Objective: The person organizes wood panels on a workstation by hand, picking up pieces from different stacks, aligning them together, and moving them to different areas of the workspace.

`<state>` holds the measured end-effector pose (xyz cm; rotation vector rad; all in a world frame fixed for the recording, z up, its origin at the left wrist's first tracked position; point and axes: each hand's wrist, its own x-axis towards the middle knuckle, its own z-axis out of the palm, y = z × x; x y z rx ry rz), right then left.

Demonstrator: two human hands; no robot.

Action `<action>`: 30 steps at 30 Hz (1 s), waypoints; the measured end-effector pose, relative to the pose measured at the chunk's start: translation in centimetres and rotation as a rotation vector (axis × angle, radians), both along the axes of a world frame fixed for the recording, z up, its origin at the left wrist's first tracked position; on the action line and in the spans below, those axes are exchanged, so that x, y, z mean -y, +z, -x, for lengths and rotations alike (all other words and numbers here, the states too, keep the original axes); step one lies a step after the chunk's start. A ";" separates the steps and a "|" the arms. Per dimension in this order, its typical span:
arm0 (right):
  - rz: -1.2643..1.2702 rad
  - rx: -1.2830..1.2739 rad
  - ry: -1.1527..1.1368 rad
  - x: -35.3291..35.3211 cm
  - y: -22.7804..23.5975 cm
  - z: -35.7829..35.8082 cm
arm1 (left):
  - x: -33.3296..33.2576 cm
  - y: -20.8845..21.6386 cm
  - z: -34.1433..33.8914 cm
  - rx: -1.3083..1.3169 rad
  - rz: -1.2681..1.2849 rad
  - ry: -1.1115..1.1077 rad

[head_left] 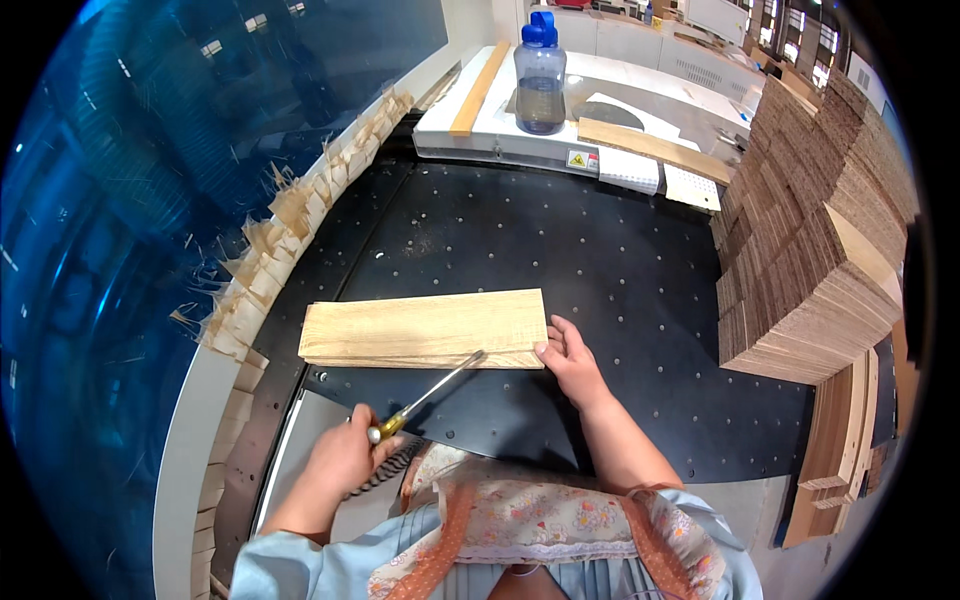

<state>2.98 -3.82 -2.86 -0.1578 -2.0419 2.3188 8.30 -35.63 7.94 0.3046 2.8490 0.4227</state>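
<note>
A stack of thin pale wooden boards (425, 328) lies flat on the black perforated table (560, 260). My right hand (568, 358) rests against the stack's near right corner, fingers touching its edge. My left hand (345, 458) grips the handle of a long thin metal tool (428, 395). The tool's tip reaches the front edge of the boards, near their right end.
A tall stack of thin wood sheets (815, 230) stands at the right. A blue-capped water bottle (540, 75) and wooden strips (650, 148) sit on the white machine top at the back. Wood offcuts (290, 215) line the left rim beside a blue wall.
</note>
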 end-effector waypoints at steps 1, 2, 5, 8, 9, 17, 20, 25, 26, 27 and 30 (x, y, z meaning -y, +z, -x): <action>-0.007 -0.021 -0.012 0.1 -0.2 -0.1 | -1.2 2.0 1.0 0.015 0.037 0.002; -0.002 -0.040 -0.024 -0.1 -0.7 0.0 | -2.0 2.6 2.2 -0.022 0.116 -0.002; -0.043 -0.121 -0.008 0.5 0.1 -0.1 | -3.1 5.4 5.5 -0.090 0.291 0.000; -0.063 -0.178 -0.001 1.0 0.6 0.0 | -3.6 6.9 8.3 -0.036 0.543 -0.012; -0.090 -0.169 -0.005 1.0 0.5 0.1 | -3.2 7.1 9.1 0.003 0.584 -0.007; -0.186 -0.161 -0.027 1.0 0.3 0.0 | 2.8 8.5 10.3 0.034 0.736 0.239; -0.181 -0.192 -0.042 0.9 0.0 0.1 | 1.7 10.4 8.2 0.170 0.376 0.213; -0.316 -0.164 -0.102 0.7 0.2 -0.2 | -0.3 8.0 6.4 0.099 0.326 0.147; -0.327 -0.152 -0.085 1.2 0.9 -0.4 | 1.9 5.9 5.7 -0.308 0.446 0.078; -0.339 -0.153 -0.085 1.3 0.8 -0.3 | 2.3 5.9 5.6 -0.318 0.470 0.063; -0.321 -0.162 -0.104 1.2 0.5 -0.3 | 0.9 7.5 5.5 0.295 0.049 0.265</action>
